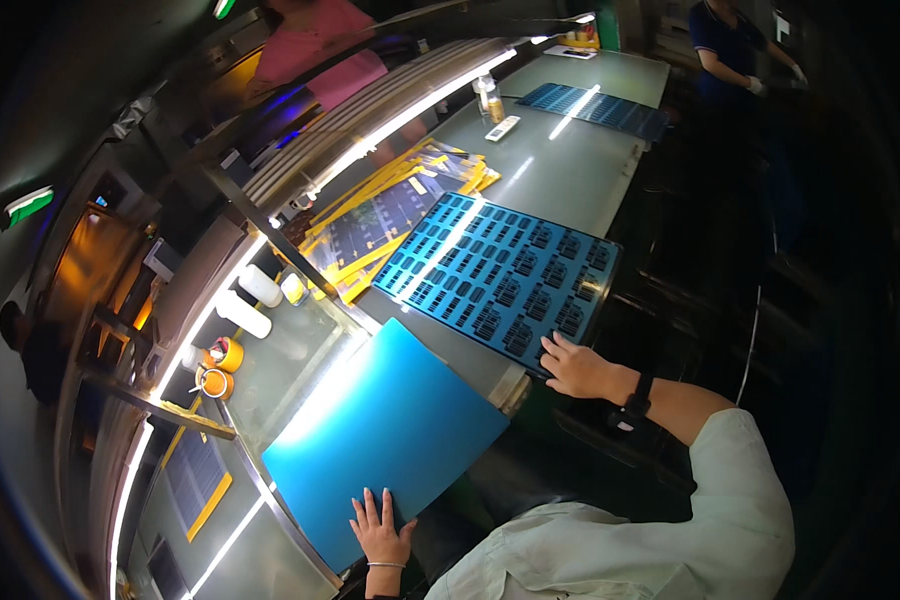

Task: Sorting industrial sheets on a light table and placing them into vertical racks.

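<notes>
Left hand (381, 540) spread on plain blue rectangular sheet (390, 430), near edge. Right hand (576, 368) at black-patterned blue panel (498, 275), near corner; can't tell if pinching. Grey tabletop (460, 353) strip between.

The plain sheet (400, 430) is an even bright blue, glaring white toward its upper left. The patterned board (505, 270) is blue too, printed with rows of black blocks and fine stripes, crossed by a white streak. The stacked films (378, 222) are dark blue-grey with yellow borders. The bottles (245, 314) are white, the watch (638, 396) black, the sleeve (732, 460) pale grey-green, the co-worker's top (315, 50) pink.
</notes>
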A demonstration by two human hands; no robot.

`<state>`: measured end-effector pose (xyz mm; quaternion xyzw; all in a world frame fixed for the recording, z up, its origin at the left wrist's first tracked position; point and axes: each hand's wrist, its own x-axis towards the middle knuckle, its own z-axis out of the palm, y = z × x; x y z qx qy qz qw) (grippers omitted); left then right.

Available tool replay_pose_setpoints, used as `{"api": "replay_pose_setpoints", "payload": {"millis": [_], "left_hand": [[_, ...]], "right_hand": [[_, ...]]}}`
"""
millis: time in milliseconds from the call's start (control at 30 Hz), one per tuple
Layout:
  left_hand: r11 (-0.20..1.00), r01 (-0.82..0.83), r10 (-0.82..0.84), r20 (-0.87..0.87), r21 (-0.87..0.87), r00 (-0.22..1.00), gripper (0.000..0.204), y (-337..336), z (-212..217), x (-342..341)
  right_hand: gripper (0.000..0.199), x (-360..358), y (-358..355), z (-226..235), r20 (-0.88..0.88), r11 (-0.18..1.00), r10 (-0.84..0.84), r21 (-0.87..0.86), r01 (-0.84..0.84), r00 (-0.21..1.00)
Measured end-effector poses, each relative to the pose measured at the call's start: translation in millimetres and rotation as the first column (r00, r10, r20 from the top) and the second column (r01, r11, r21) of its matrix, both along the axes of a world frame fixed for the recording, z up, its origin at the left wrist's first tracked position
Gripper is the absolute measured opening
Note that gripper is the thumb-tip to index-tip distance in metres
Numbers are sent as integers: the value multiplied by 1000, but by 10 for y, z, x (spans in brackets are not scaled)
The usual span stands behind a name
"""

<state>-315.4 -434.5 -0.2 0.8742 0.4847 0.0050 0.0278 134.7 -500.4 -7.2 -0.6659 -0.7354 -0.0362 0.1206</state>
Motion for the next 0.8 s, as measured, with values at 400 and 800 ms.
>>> {"api": "replay_pose_setpoints", "payload": {"millis": [400,800], "left_hand": [[932,362,-343,313,-4,886,45,953,615,996],[913,388,-390,15,-127,921,103,1571,-50,3339]], "right_hand": [[6,889,518,1252,-206,777,-239,545,314,949],[8,808,728,2145,-216,814,-59,554,172,975]]}}
